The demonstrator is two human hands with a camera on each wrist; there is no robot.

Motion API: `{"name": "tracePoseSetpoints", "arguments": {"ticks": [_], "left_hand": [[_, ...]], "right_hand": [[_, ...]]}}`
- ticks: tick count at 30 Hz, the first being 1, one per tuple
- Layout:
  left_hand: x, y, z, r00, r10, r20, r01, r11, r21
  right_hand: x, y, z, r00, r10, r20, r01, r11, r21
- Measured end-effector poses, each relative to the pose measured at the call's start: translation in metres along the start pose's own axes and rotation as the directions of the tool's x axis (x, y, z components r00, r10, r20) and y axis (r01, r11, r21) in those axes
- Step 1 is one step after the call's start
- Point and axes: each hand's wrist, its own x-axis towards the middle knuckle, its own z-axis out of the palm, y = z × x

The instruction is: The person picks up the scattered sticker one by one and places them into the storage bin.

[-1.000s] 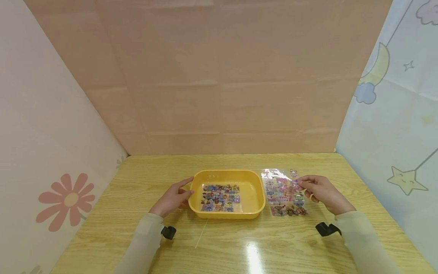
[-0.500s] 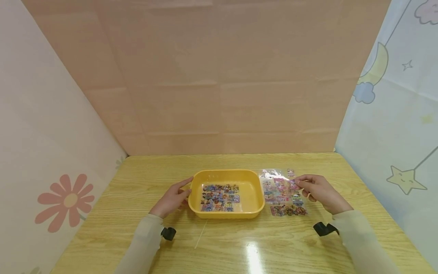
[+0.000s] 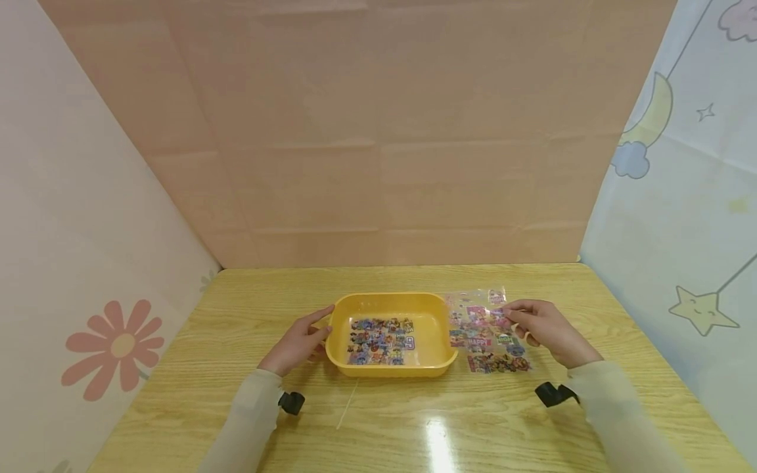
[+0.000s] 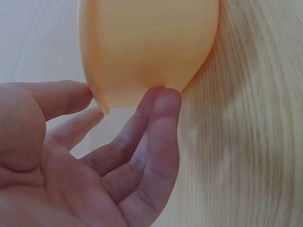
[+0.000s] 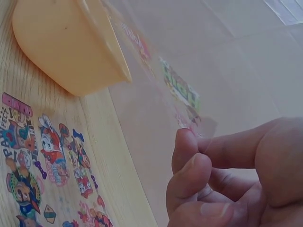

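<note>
A shallow yellow plastic tray (image 3: 390, 372) sits mid-table. My left hand (image 3: 298, 343) holds its left end; in the left wrist view, thumb and forefinger meet the rim while the other fingertips bear on the outer wall (image 4: 151, 42). Inside the tray lies a clear sticker sheet (image 3: 375, 343) with small cartoon figures. Between thumb and forefinger, my right hand (image 3: 547, 332) pinches the right edge of another clear sticker sheet (image 3: 478, 322), raised at a slant, its left edge overlapping the tray's right rim in the head view. Below it, more stickers (image 5: 49, 146) lie flat on the table.
The wood-grain table (image 3: 260, 427) is bounded by a pinkish-brown backdrop (image 3: 378, 164) behind and pale printed side panels, flower-patterned on the left. A thin pale strip (image 3: 347, 404) lies in front of the tray. Black straps (image 3: 556, 394) hang by both wrists.
My right hand has moved left with its sticker sheet, bringing the sheet's left edge over the tray's right rim. My left hand and the tray have stayed in place.
</note>
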Motion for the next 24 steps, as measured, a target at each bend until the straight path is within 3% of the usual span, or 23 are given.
{"name": "tracePoseSetpoints", "arguments": {"ticks": [17, 24], "left_hand": [[-0.003, 0.001, -0.002, 0.999, 0.013, 0.051, -0.012, 1.000, -0.017], [-0.007, 0.006, -0.001, 0.999, 0.011, 0.042, -0.010, 1.000, -0.009]], "right_hand": [[0.009, -0.013, 0.019, 0.999, -0.019, 0.033, 0.018, 1.000, 0.008], [0.012, -0.020, 0.027, 0.999, -0.020, 0.048, 0.019, 1.000, 0.012]]}}
